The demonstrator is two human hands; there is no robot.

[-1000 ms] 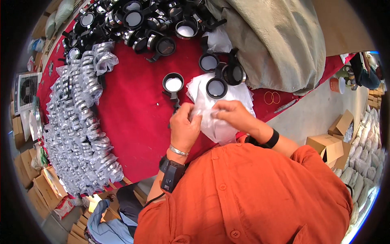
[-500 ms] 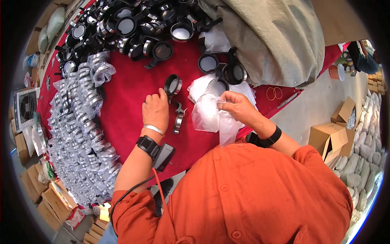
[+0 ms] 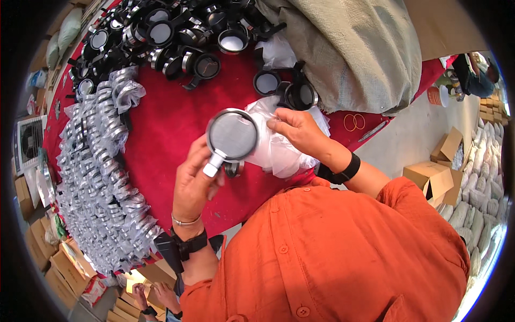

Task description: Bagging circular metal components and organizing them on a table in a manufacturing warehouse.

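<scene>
My left hand (image 3: 194,174) holds up a round strainer-like lid (image 3: 233,135) by its short silver tab. The lid has a dark rim and a grey, mesh-like face turned upward. Beneath it, part of another metal-banded piece (image 3: 234,169) lies on the red cloth. My right hand (image 3: 300,130) pinches a clear plastic bag (image 3: 273,153) just right of the lid; the bag hangs loose and crumpled. The lid's edge overlaps the bag in view, and whether they touch I cannot tell. Behind my right hand, several black-rimmed lids (image 3: 266,83) rest by white plastic bags.
Black and silver lids (image 3: 161,33) are heaped at the far left. Rows of bagged lids (image 3: 102,182) cover the left side. A grey-green sack (image 3: 354,53) and rubber bands (image 3: 354,122) lie at right. Another person's hands (image 3: 153,298) show at lower left.
My left hand has picked up the round lid from the cloth, turned it face up and brought it beside the bag. My right hand still pinches the bag, slightly further left.
</scene>
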